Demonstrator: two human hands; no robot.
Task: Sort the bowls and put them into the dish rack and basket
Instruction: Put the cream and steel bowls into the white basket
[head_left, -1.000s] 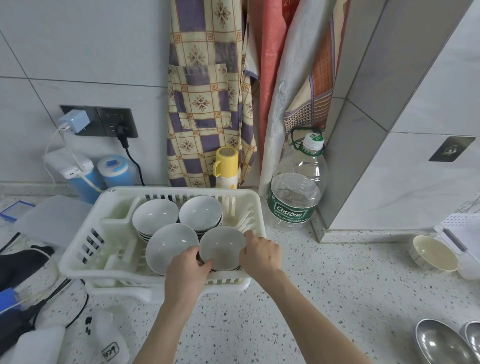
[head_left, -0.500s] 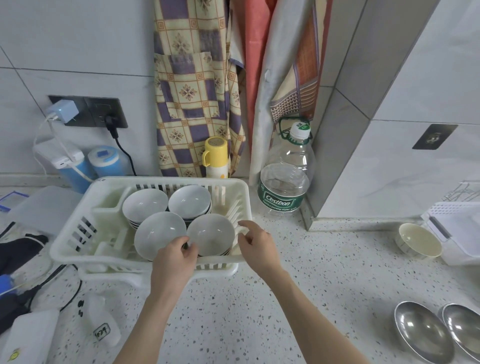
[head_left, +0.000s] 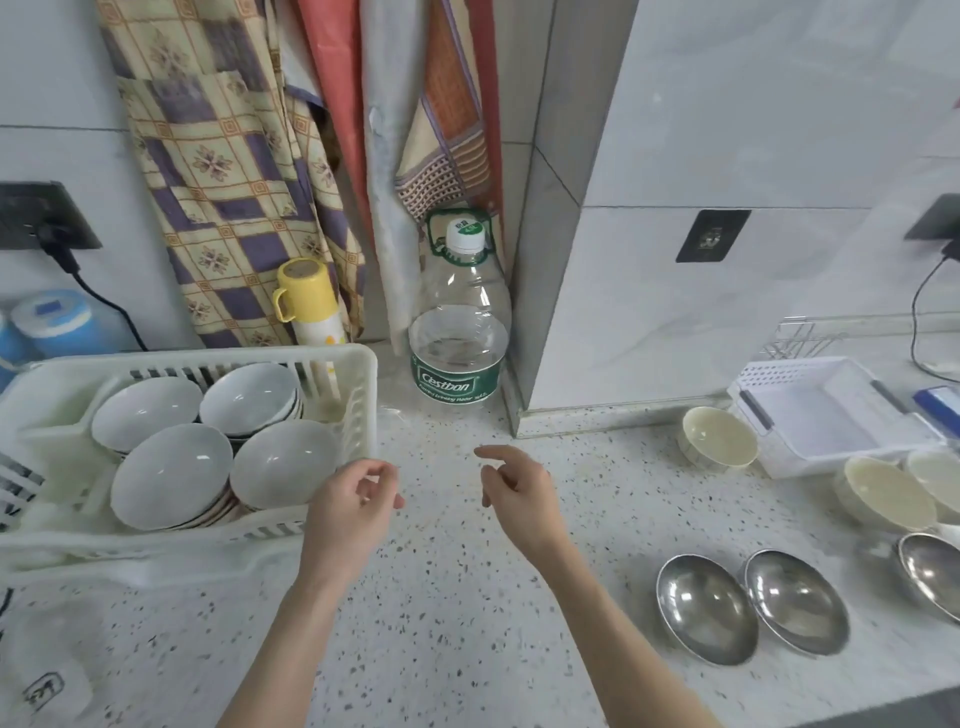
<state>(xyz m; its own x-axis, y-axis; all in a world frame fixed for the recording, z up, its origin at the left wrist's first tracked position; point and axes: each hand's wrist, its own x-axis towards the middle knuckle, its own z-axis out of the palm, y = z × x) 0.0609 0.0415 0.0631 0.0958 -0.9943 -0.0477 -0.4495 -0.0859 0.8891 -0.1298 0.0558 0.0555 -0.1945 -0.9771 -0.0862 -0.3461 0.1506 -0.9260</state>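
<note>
Stacks of white bowls fill the white plastic dish rack at the left. My left hand hovers just off the rack's right corner, fingers loosely curled and holding nothing. My right hand floats over the bare counter in the middle, also relaxed and empty. To the right lie steel bowls, with cream bowls behind them. A white basket sits at the far right against the wall.
A large water bottle stands in the wall corner behind my hands, with a yellow-capped flask beside it. Aprons and cloths hang above. A wall pillar juts out. Cables and a wire rack sit far right.
Both hands have let go of the front-right bowl stack and pulled out of the rack to the right. The view has swung right, showing more steel and cream bowls.
</note>
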